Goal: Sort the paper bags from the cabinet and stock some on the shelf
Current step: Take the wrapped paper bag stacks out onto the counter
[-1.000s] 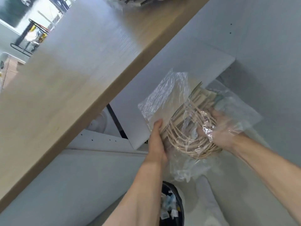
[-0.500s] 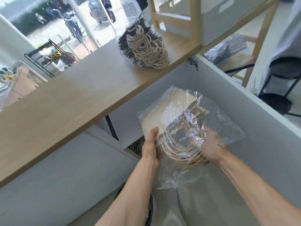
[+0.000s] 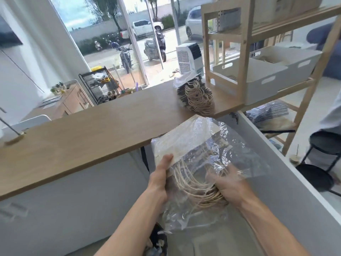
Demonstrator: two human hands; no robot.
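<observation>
I hold a bundle of beige paper bags (image 3: 191, 139) with twine handles, wrapped in clear crinkled plastic, just below the front edge of the wooden counter (image 3: 92, 132). My left hand (image 3: 160, 178) grips the bundle's left edge, thumb on top. My right hand (image 3: 228, 187), slightly blurred, clasps the twine handles through the plastic on the right. A second bundle of dark paper bags (image 3: 197, 97) with twine handles lies on the counter's far right. The wooden shelf unit (image 3: 241, 58) stands beyond it.
White plastic bins (image 3: 262, 78) sit on the shelf unit. A white cabinet wall (image 3: 287, 182) runs along my right. A black stool (image 3: 324, 145) stands at the right, beside a person's sleeve at the frame edge. A dark bin with scraps (image 3: 156, 242) sits below my arms.
My view has lifted from under the counter to above it. Both hands have raised the wrapped bundle toward the counter's edge, keeping the same grips.
</observation>
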